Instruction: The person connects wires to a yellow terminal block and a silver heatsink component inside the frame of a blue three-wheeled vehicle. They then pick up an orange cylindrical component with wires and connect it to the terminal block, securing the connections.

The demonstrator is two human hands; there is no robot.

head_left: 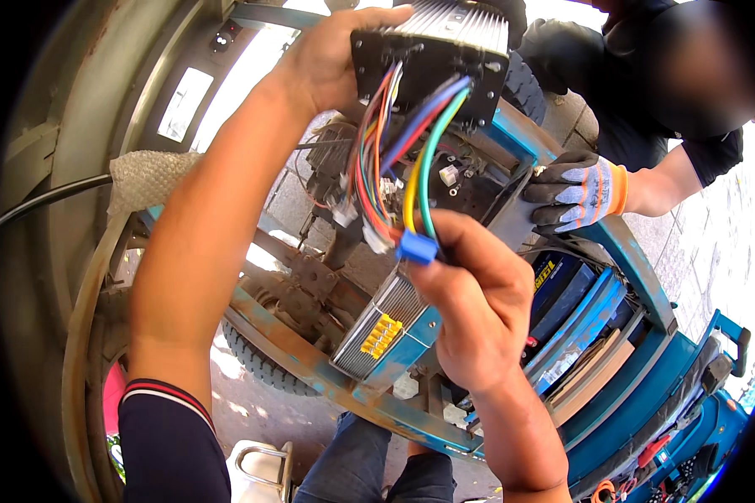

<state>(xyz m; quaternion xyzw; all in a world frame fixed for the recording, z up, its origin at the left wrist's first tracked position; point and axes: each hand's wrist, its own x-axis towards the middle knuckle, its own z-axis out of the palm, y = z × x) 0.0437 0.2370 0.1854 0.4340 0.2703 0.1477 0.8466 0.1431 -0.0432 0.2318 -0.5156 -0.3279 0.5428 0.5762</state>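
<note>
My left hand (327,59) grips the left side of a motor controller (432,60), a finned silver box with a black end plate, held up over an open vehicle frame. Thick blue, red, yellow and green wires (429,159) hang from the plate, beside a bundle of thin coloured wires (367,168) with white plugs. Below the box, my right hand (482,306) pinches a small blue connector (417,248) between thumb and forefinger, close to the ends of the thick wires. Whether the connector is joined to them I cannot tell.
A teal, rusty frame (302,360) surrounds loose wiring and another finned box with yellow terminals (382,337). A co-worker's gloved hand (579,193) rests at the frame's right side. Dark batteries (554,285) sit below it. Bubble wrap (147,178) covers a bar at left.
</note>
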